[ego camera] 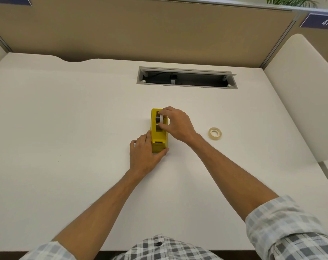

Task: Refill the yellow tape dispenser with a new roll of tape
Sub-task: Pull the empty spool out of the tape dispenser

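The white desk (84, 109) spreads wide under my arms, and the yellow tape dispenser (159, 136) stands near its middle, its long axis running near to far, straight away from me. My left hand (143, 154) clasps the dispenser's near end, fingers along the left wall and thumb hooked round the near right corner, holding it steady. My right hand (175, 123) reaches in from the right over the far part, fingertips pinching the thin white ring (161, 118) that stands on edge in the well; I judge it to be the spent core, which needs to come straight up and out. The new roll of tape (215, 133) lies flat on the desk well to the right of the dispenser, nearer my right hand than my left, so that hand should fetch it.
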Demonstrator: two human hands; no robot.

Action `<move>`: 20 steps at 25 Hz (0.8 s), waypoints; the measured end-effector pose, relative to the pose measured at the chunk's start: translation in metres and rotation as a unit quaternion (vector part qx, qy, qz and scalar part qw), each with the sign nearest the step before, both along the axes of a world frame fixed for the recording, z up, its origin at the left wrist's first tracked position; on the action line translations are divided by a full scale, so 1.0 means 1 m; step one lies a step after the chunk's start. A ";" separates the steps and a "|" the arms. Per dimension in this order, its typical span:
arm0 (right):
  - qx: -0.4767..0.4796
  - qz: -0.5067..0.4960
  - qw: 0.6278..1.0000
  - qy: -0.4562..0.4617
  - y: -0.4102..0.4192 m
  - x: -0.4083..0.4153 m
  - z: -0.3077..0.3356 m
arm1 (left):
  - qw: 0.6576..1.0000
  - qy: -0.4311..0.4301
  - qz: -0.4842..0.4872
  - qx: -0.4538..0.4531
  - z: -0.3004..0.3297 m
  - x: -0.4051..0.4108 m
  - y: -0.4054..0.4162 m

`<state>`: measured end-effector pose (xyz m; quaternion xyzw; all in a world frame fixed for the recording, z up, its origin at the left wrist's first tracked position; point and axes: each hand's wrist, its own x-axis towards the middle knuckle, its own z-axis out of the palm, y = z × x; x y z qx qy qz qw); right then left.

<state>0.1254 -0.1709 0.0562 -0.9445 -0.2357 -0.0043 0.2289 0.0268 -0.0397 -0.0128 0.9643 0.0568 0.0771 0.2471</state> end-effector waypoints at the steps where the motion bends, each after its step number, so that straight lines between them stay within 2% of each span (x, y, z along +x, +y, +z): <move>1: 0.004 0.000 1.000 0.004 0.000 0.000 0.000 | 1.000 -0.001 0.001 0.001 0.000 0.000 0.000; 11: 0.001 -0.013 0.999 0.050 0.012 0.008 0.003 | 1.000 -0.010 -0.003 0.009 -0.002 0.001 0.001; 20: -0.005 0.008 0.999 0.047 0.009 0.007 0.009 | 1.000 -0.017 -0.003 0.008 -0.003 0.000 0.002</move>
